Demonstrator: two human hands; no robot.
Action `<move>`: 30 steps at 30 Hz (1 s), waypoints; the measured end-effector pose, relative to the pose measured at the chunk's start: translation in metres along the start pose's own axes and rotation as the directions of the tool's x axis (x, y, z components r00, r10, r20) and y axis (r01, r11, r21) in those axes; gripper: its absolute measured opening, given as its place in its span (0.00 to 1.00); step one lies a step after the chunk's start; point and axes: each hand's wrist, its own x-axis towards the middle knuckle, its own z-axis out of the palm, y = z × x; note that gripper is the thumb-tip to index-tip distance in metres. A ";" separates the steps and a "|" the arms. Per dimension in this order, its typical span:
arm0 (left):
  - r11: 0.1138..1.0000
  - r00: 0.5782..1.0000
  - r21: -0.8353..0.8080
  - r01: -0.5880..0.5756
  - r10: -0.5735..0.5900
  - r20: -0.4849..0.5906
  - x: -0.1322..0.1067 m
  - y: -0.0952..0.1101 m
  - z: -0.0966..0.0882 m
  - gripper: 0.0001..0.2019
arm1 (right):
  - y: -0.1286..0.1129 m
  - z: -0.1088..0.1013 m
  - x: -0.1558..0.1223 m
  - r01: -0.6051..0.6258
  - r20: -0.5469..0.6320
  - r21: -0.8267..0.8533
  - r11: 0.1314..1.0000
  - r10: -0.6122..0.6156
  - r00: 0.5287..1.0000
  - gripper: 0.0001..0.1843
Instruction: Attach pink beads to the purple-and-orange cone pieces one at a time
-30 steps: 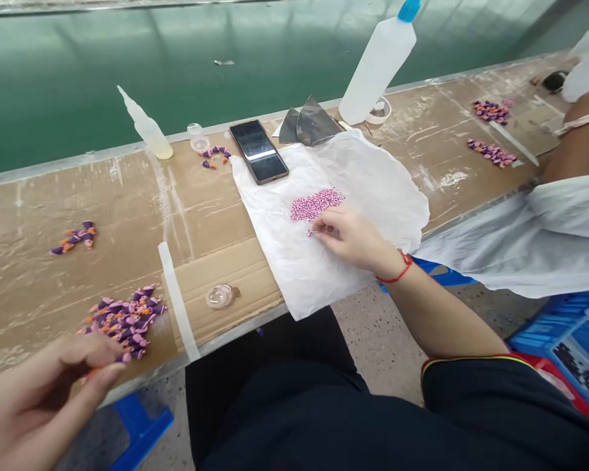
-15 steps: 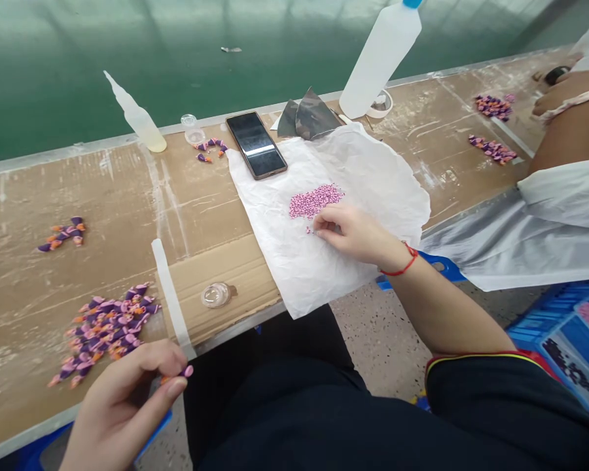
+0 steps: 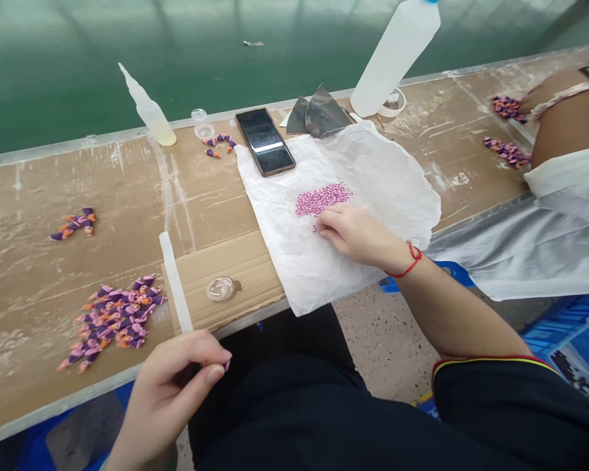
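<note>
My left hand [image 3: 174, 383] hangs below the table's front edge, its thumb and fingers pinched on a small purple-and-orange cone piece that barely shows. My right hand [image 3: 356, 235], with a red string at the wrist, rests on the crumpled white paper [image 3: 373, 190]. Its fingertips are pinched at the lower edge of a pile of tiny pink beads [image 3: 321, 198]. A heap of purple-and-orange cone pieces [image 3: 115, 319] lies on the table just above my left hand.
On the cardboard-covered table [image 3: 53, 275] lie a phone [image 3: 265, 140], a small glue bottle [image 3: 147, 108], a big white bottle [image 3: 397, 55], two clear caps [image 3: 220, 288], a white strip [image 3: 175, 281] and smaller cone groups [image 3: 73, 224]. Another person's arm [image 3: 564, 114] reaches in at right.
My left hand has moved right along the table's front edge, away from the cone heap, still pinching a piece. My right hand stays at the bead pile.
</note>
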 end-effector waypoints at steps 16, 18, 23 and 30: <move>0.999 0.999 0.036 0.015 -0.014 -0.037 0.056 0.015 0.068 0.08 | -0.085 -0.023 -0.027 0.378 -0.020 0.172 0.910 -0.380 0.925 0.10; 0.999 0.999 0.019 0.027 -0.026 -0.033 0.056 0.017 0.069 0.08 | -0.093 -0.024 -0.028 0.398 0.005 0.133 0.908 -0.403 0.915 0.10; 0.999 0.998 0.010 0.053 -0.053 -0.036 0.051 0.019 0.071 0.09 | -0.102 -0.023 -0.029 0.426 0.022 0.026 0.905 -0.426 0.904 0.11; 0.997 0.989 -0.057 0.057 -0.064 -0.130 0.047 0.022 0.072 0.08 | -0.112 -0.026 -0.033 0.407 -0.056 0.071 0.910 -0.404 0.913 0.11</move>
